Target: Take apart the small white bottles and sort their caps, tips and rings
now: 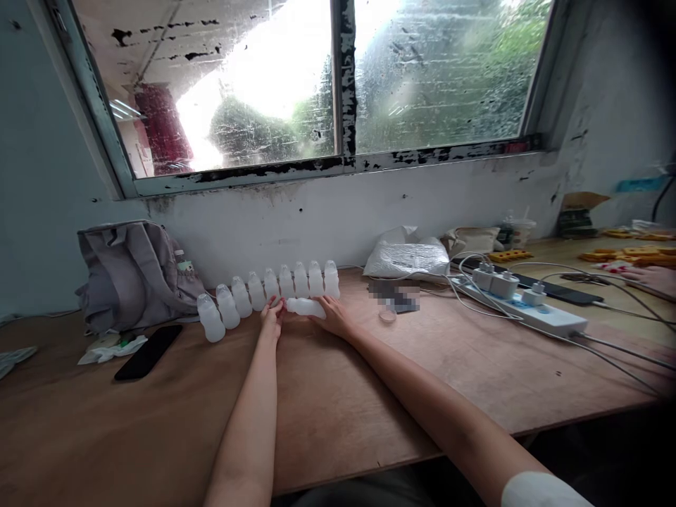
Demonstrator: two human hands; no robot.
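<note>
A frosted white plastic bottle [305, 307], shaped like a small baby bottle, lies on its side between my two hands, just in front of a row of similar bottles. My right hand [334, 317] has its fingers around the wide right end. At the narrow left end, the bent fingers of my left hand [272, 318] are closed on the tip. Behind my hands the row of upright bottles [227, 307] curves from the left toward the wall, several in number, close together. The nearest one [211, 320] stands at the left end.
Left of the row are a grey backpack [132, 278], a black phone [148, 353] and crumpled tissue [113, 350]. To the right lie a small round clear piece [388, 316], a silvery bag [406, 255] and a white power strip [549, 318] with trailing cables. The wall [248, 236] closes the back.
</note>
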